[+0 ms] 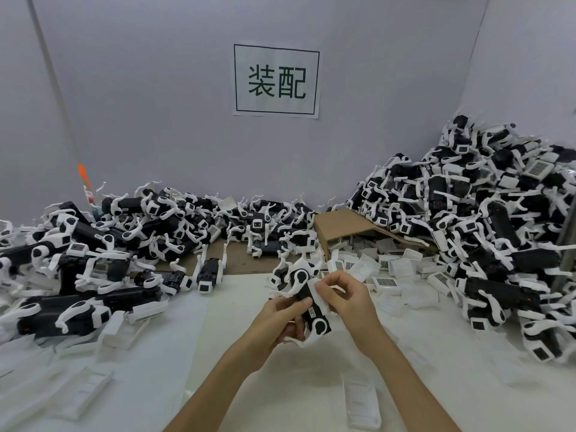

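— Well, where's the toy dog [315, 318]?
— Centre of the frame, held above the bench [280, 388]. The fingers of my left hand [280, 319] curl round its black body from below.
— And your right hand [346, 296]?
— Its fingers pinch a white plate [321, 299] against the dog's upper side. The left heap [93, 244] and right heap [483, 219] flank us.

A paper sign [276, 80] is fixed to the wall [156, 88] at 12 o'clock. Black-and-white toys are heaped in a left pile [78, 244] at 9 o'clock and a taller right pile [483, 232] at 3 o'clock. A cardboard box [339, 224] is tipped between them, with labelled packets [386, 266] spilled at 4 o'clock. A clear tray [361, 400] is laid at 5 o'clock.
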Motion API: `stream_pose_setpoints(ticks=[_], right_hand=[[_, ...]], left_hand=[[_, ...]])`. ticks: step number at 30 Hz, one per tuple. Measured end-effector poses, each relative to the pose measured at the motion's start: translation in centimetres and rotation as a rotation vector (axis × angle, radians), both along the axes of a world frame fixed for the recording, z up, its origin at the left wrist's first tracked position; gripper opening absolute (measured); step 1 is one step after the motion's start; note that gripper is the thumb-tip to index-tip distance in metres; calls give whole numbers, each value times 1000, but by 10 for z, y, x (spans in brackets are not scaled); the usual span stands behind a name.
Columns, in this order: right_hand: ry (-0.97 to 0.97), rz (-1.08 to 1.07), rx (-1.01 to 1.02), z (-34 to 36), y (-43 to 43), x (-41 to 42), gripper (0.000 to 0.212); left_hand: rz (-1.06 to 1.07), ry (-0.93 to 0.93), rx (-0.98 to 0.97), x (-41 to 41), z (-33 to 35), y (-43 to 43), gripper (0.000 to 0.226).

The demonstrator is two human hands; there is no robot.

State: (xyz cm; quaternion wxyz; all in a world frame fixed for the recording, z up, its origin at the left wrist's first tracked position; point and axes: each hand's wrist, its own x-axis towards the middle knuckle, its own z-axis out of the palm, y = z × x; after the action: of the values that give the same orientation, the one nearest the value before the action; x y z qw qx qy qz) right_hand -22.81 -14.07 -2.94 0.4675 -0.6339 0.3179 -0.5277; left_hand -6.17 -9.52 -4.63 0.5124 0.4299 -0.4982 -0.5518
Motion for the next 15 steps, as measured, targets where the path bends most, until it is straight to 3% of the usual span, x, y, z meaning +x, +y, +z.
stream_pose_setpoints(ticks=[3,8,11,15], right_hand=[[-9,23,10,0,0,0,13],[-56,119,56,-2,-1,-3,7],[-68,157,50,-2,-1,-4,24],[-70,184,42,-3,0,-3,26]], left_hand=[[-15,-12,-7,1,1,1,16],[24,-4,-13,2,3,2,24],[33,2,-30,2,5,2,25],[34,-31,-40,3,5,2,31]])
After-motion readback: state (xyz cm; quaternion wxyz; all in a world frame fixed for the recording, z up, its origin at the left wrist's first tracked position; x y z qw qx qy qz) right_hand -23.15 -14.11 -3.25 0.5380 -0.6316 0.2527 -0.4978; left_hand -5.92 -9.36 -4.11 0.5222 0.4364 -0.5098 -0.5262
